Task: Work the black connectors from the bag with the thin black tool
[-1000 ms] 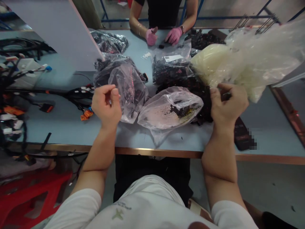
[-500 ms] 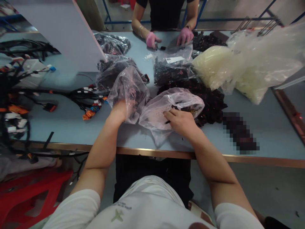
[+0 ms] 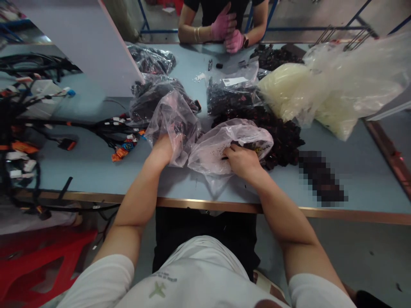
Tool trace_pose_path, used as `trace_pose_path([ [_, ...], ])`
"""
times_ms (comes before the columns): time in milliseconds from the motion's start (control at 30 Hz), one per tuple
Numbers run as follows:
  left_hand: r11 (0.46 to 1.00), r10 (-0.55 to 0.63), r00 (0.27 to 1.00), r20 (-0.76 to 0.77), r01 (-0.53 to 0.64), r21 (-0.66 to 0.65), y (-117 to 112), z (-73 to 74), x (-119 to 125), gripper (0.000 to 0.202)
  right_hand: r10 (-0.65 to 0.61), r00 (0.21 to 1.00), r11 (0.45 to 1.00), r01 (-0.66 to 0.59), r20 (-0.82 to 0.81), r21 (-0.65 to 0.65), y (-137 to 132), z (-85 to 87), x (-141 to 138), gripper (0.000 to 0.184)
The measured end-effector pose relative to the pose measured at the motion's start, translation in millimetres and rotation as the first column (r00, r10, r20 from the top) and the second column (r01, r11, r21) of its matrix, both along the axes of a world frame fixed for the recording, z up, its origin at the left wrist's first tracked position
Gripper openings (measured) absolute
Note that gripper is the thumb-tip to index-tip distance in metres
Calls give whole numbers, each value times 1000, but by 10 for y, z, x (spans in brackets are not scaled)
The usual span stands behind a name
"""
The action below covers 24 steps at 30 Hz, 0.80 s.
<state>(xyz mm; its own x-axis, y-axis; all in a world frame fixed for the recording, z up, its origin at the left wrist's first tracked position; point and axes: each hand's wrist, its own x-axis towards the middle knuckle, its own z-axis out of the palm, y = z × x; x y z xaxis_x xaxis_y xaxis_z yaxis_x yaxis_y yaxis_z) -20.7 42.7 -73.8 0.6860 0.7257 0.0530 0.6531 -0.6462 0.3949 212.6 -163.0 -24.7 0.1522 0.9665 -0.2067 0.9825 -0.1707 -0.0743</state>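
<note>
My left hand (image 3: 165,148) reaches into a clear plastic bag (image 3: 165,109); its fingers are blurred behind the film, and dark bits show around them. To the right, a second clear plastic bag (image 3: 205,156) lies with its mouth spread, tiny dark pieces scattered on its inside. At that mouth, my right hand (image 3: 244,161) has its fingers pinched together, and a small thin black piece (image 3: 224,158) sticks out from under them. A heap of black plastic parts (image 3: 285,141) lies just behind and right of this hand.
Wire harnesses with orange and blue connectors (image 3: 120,153) lie to the left. Bags of black parts (image 3: 231,96) stand farther back, with big bags of cream pieces (image 3: 285,87) at right. Across the table, a co-worker's pink-gloved hands (image 3: 234,41) are together.
My right hand has shifted slightly within the bag's mouth, the black piece moving a little up. The co-worker's hands have lifted off the table, leaving small dark items there.
</note>
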Motion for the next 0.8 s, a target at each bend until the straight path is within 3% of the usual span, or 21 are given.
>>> trace_pose_path([
  [67,998,-7,1000,12,6,64,35,-6,-4,23,-31,999,999,31,-21,13,-4,3,19,37],
  [167,970,5,982,191,-51,237,71,26,-21,25,-91,994,995,94,-68,44,0,-35,65,34],
  [300,920,66,896,439,-225,321,-1,225,-77,29,-99,976,983,127,-196,136,13,-170,162,24],
  [400,884,59,747,662,-347,313,-175,478,-106,33,-64,948,960,144,-313,240,14,-293,242,19],
  [467,889,-1,573,820,-375,263,-355,627,-88,32,-32,918,929,174,-396,327,7,-357,282,22],
  [533,934,-41,432,901,-304,189,-575,708,-27,29,13,881,898,197,-473,393,-3,-395,302,22],
  [600,996,-4,304,953,-88,32,-799,701,71,26,45,842,883,219,-538,416,-13,-402,301,19],
  [633,995,42,312,949,77,-69,-898,669,129,25,50,819,879,235,-571,415,-17,-396,293,17],
  [700,899,137,393,909,337,-281,-1047,568,242,29,58,760,863,288,-648,416,-25,-366,267,16],
  [800,734,255,524,813,442,-516,-1128,410,365,44,102,648,832,361,-755,422,-36,-297,219,19],
])
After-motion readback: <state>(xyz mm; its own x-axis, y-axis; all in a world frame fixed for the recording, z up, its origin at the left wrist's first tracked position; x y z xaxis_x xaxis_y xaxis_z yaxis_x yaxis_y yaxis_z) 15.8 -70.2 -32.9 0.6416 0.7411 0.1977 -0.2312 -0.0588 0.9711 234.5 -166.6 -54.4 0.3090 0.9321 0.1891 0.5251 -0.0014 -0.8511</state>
